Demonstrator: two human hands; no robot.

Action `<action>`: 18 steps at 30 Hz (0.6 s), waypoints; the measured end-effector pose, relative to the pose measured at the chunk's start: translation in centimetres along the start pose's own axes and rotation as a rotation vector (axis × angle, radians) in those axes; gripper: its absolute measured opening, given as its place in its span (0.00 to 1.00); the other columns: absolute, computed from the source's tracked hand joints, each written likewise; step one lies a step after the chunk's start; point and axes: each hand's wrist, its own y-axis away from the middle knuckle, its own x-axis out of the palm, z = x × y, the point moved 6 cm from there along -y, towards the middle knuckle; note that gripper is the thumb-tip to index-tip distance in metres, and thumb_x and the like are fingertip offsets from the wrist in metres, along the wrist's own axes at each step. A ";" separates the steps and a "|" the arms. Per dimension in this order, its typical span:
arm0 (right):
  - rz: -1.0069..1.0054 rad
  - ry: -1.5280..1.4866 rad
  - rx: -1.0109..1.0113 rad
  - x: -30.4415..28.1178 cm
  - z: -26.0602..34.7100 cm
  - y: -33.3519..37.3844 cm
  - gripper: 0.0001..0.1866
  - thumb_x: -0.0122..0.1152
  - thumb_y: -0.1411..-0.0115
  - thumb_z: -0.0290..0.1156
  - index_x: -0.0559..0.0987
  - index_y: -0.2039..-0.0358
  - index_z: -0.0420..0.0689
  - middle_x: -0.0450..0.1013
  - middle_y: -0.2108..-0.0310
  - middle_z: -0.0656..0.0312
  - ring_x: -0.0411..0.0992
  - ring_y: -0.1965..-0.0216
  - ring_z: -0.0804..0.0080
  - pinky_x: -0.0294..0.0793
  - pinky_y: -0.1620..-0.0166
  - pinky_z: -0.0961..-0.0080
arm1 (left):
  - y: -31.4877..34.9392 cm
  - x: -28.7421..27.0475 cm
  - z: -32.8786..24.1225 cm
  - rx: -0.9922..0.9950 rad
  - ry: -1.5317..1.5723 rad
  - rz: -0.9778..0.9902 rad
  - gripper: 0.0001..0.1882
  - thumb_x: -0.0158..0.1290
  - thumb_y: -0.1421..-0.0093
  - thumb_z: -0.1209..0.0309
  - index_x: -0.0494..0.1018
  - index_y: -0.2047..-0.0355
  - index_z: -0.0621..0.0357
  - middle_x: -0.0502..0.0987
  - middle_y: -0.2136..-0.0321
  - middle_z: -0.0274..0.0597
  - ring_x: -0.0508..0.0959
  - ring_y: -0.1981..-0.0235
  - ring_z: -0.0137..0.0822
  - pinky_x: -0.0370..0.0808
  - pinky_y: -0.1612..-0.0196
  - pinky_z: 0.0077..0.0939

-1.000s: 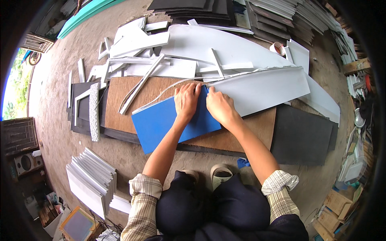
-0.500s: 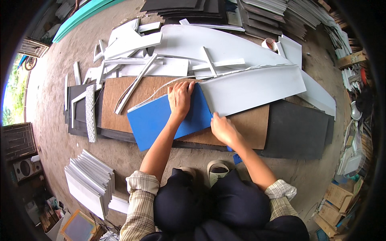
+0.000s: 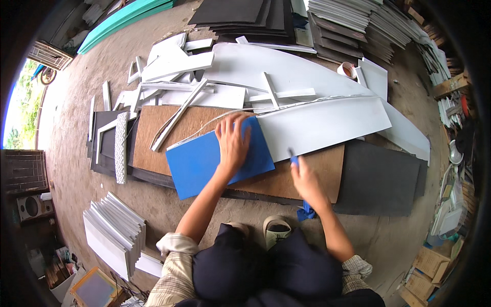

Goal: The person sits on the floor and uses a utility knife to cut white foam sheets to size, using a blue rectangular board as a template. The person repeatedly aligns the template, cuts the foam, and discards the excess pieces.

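Note:
A blue rectangular board [image 3: 204, 162] lies slanted over a brown wooden board [image 3: 327, 166]. My left hand [image 3: 233, 146] rests flat on it near its far right part, fingers spread. My right hand [image 3: 308, 181] is closed round a blue-handled knife [image 3: 294, 160], just right of the blue board's right edge and apart from it. The knife's dark tip is blurred by motion and points away from me. Touching the blue board's right edge, a long white foam board [image 3: 327, 125] stretches to the right, with a ragged strip along its far edge.
White offcuts [image 3: 176, 66] lie heaped beyond the boards, with a tape roll [image 3: 347, 70] at right. Dark sheets [image 3: 381, 176] lie under the wooden board. A white panel stack [image 3: 110, 235] stands near left. Blue scraps [image 3: 306, 211] lie near my feet.
My right hand has moved right and toward me with the knife, away from the blue board's edge. My left hand stays on the blue board, its fingers a little more spread.

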 end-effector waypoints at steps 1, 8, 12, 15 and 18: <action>-0.095 -0.091 -0.036 -0.3 -0.7 -1.5 0.14 0.41 0.38 0.37 0.67 0.67 0.37 0.68 0.85 0.45 0.70 0.79 0.45 0.68 0.76 0.56 | 1.4 0.1 -1.1 0.017 0.007 0.081 0.22 0.53 0.48 0.63 0.65 0.53 0.51 0.65 0.53 0.40 0.63 0.49 0.40 0.50 0.45 0.42; -0.227 -0.102 -0.133 2.2 -0.1 -7.8 0.13 0.40 0.38 0.36 0.65 0.64 0.38 0.68 0.86 0.44 0.69 0.80 0.43 0.66 0.78 0.53 | 6.5 0.8 -4.1 0.146 -0.053 0.415 0.35 0.56 0.54 0.53 0.60 0.45 0.35 0.52 0.40 0.41 0.49 0.38 0.44 0.36 0.41 0.60; -0.238 -0.022 -0.112 2.3 0.2 -7.6 0.13 0.40 0.38 0.37 0.65 0.64 0.38 0.68 0.85 0.44 0.69 0.79 0.43 0.66 0.76 0.53 | 5.3 0.0 0.0 0.123 -0.165 0.406 0.32 0.56 0.55 0.50 0.63 0.48 0.34 0.53 0.40 0.39 0.48 0.38 0.43 0.37 0.40 0.59; -0.185 0.003 -0.098 2.5 0.3 -7.7 0.14 0.40 0.38 0.37 0.65 0.63 0.38 0.68 0.85 0.44 0.69 0.78 0.44 0.66 0.75 0.53 | 3.8 -1.3 4.4 0.126 -0.246 0.401 0.31 0.55 0.55 0.48 0.64 0.49 0.34 0.53 0.41 0.38 0.48 0.38 0.42 0.37 0.39 0.56; -0.188 -0.007 -0.091 2.5 0.4 -7.7 0.14 0.40 0.38 0.37 0.66 0.63 0.37 0.68 0.85 0.44 0.69 0.78 0.44 0.66 0.75 0.53 | 1.9 -3.1 9.5 0.102 -0.298 0.378 0.30 0.55 0.54 0.48 0.64 0.49 0.33 0.54 0.41 0.36 0.49 0.38 0.40 0.38 0.39 0.55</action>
